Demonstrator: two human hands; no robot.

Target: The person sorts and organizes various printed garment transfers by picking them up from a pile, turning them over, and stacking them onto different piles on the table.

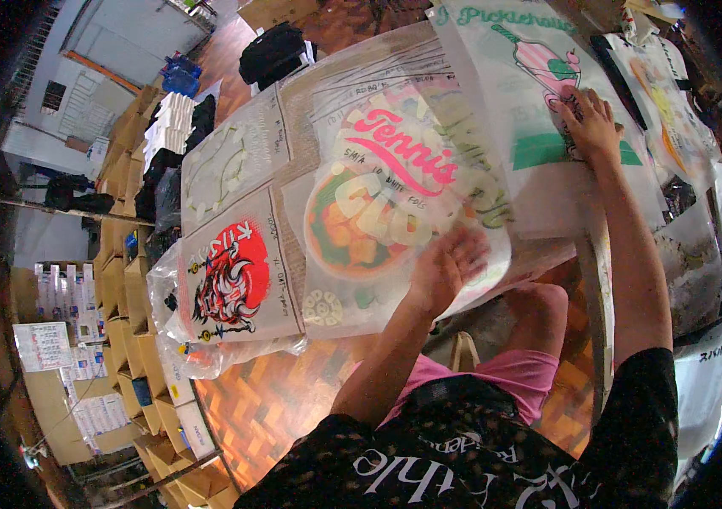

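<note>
My right hand (pixel 590 127) lies with its fingers spread on a translucent printed sheet (pixel 530 182) showing a pink and green racket-like design. This sheet stretches along the right side of the table. My left hand (pixel 452 265), slightly blurred, is stretched out palm down over the near edge of another translucent sheet (pixel 479 246); I cannot tell whether it touches. Pink lettering and a round bowl design with orange cubes (pixel 359 233) show under or through the layers. Left of these lies a sheet with a red circle and a horned mask (pixel 229 280). Neither hand holds anything.
A pale sheet with a faint outline (pixel 229 161) lies at the far left. Black folded cloth (pixel 274 53) sits beyond the table. Cardboard boxes (pixel 128 305) line the left side. More printed sheets and plastic-wrapped goods (pixel 674 136) are stacked at the right. Wooden parquet floor (pixel 263 407) shows below.
</note>
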